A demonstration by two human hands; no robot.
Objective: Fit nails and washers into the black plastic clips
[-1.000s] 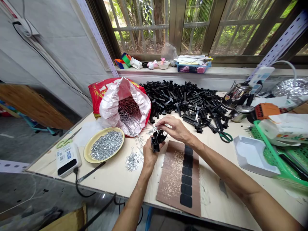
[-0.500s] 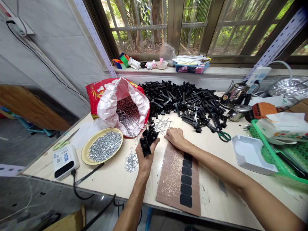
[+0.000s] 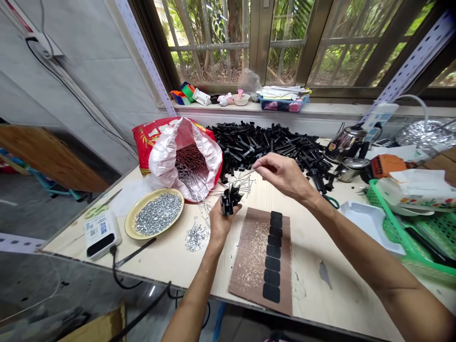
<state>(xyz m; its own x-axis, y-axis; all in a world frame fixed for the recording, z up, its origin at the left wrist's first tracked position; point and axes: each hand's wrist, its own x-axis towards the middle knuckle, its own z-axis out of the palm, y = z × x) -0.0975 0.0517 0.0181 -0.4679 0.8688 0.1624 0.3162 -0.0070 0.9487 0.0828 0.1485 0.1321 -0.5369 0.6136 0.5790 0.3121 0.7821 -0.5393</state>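
Note:
My left hand [image 3: 218, 222] is closed round a bundle of black plastic pieces [image 3: 230, 200], held upright above the table. Raised over the loose metal pins [image 3: 239, 183], my right hand [image 3: 281, 175] pinches a thin metal pin [image 3: 246, 175] between thumb and fingers. A red and white bag [image 3: 185, 154] full of long metal pins lies open just left of both hands. Behind them spreads a big heap of black plastic parts [image 3: 274, 145]. A brown sheet with black pads [image 3: 263, 259] lies under my right forearm.
A yellow plate of small metal washers [image 3: 154, 218] and a loose pile of washers [image 3: 196, 236] sit at the left. A white device with a cable [image 3: 101, 233], green-handled scissors [image 3: 331, 202], a kettle [image 3: 347, 140], a white tray [image 3: 370, 225] and a green basket [image 3: 416, 228] stand around.
My right hand rose from the table near the loose pins and now pinches a pin. My left hand turned the black bundle upright and drew it slightly nearer.

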